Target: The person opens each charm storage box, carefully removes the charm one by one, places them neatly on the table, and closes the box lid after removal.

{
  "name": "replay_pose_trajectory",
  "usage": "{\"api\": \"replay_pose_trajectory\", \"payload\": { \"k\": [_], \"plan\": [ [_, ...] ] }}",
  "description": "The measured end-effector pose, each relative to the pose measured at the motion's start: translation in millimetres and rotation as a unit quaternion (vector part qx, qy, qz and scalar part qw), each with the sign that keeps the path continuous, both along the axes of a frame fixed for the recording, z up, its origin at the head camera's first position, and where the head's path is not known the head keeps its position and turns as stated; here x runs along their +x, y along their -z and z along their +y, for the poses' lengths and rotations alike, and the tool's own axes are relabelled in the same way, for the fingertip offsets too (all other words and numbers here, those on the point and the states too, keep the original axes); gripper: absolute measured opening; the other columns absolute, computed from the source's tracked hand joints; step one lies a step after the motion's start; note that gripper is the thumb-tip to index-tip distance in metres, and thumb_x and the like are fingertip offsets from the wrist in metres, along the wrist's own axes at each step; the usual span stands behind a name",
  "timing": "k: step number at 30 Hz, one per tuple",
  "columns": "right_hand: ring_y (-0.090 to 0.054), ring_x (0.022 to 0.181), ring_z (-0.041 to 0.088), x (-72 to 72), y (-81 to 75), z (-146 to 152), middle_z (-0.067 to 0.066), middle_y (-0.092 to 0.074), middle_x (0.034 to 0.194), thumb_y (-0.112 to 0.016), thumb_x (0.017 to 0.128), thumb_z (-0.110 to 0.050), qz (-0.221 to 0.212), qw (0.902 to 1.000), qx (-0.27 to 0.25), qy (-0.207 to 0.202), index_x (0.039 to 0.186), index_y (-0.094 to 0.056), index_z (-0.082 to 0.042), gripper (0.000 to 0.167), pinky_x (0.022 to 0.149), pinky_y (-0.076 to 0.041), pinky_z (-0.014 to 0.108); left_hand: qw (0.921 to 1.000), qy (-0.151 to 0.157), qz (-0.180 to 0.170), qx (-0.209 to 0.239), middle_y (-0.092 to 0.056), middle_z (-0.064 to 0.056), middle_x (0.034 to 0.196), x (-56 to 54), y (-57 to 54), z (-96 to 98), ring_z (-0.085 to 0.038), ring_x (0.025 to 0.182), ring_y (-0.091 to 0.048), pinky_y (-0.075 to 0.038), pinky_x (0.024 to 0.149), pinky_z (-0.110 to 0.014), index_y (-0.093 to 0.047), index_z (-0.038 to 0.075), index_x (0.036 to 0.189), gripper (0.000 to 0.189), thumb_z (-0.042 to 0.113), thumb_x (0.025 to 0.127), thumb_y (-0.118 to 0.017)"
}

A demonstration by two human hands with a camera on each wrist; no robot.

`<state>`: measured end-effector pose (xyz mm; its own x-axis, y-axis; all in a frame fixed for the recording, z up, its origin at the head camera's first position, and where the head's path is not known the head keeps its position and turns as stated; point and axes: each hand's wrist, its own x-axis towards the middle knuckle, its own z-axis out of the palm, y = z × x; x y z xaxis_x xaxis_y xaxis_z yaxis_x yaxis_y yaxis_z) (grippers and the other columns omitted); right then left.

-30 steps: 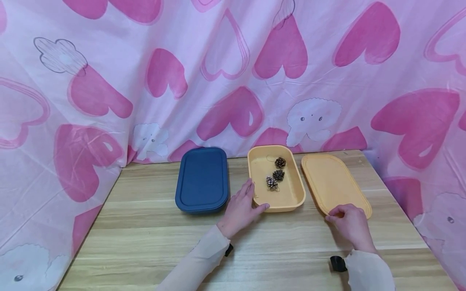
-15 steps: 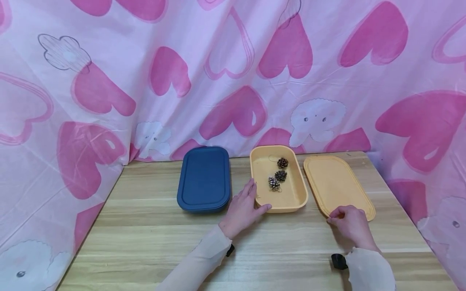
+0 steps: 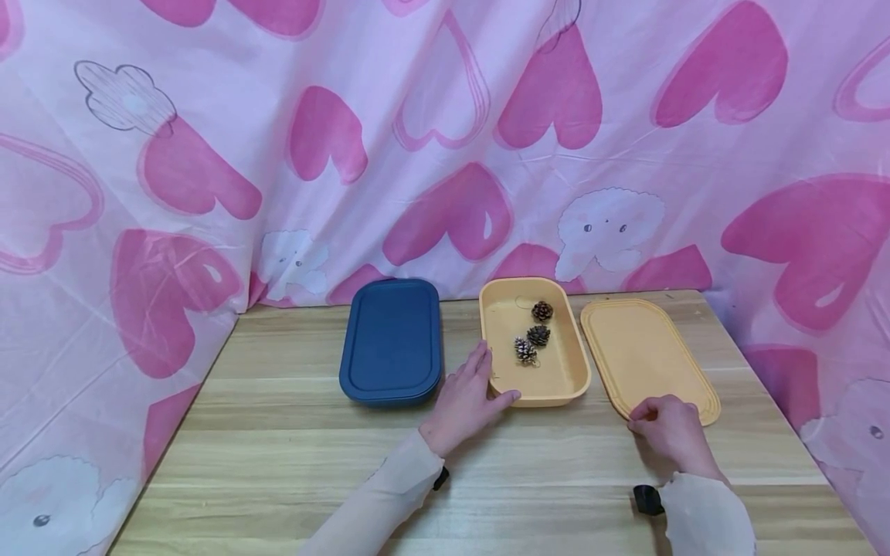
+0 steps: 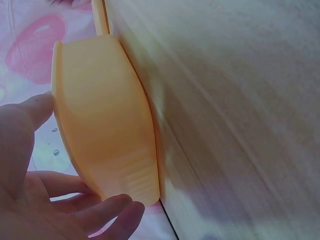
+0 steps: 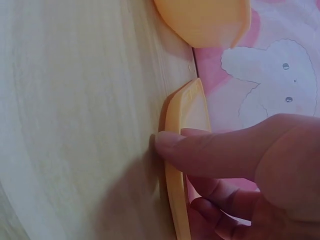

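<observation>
Mostly beyond right hand (image 3: 671, 432), yellow lid (image 3: 647, 357), pinched

The rim of the yellow box (image 3: 545, 401) is partly covered toward eight o'clock by the left hand (image 3: 462, 399), the yellow lid (image 3: 647, 354) toward six by the right hand (image 3: 673, 431). Both sleeves (image 3: 389, 490) are cut off at the bottom; what lies under the blue lid (image 3: 392, 338) is hidden.

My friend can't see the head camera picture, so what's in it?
A person's left hand touches a yellow box of three pinecones, while the right hand pinches a flat yellow lid. A lidded blue box sits further left.
</observation>
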<state>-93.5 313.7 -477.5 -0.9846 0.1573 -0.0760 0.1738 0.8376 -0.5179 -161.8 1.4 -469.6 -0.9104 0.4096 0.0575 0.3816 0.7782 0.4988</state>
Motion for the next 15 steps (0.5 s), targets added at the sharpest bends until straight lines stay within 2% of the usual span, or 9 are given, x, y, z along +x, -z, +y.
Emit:
{"api": "replay_pose_trajectory", "payload": {
  "k": [15],
  "plan": [
    [-0.055,0.084,0.035,-0.9,2.5,1.4,0.009,-0.07,0.079,-0.07,0.079,-0.008,-0.003,0.9999,-0.007,-0.009,0.077,-0.073,-0.007,0.004,0.077,-0.032,0.046,1.0,-0.002,0.003,-0.005,-0.025,-0.014,0.159,0.4,-0.1,0.7,-0.036,0.135,-0.043,-0.041,0.106,-0.053,-0.033,0.001,0.148,0.084,0.057,0.09,-0.057]
  ]
}}
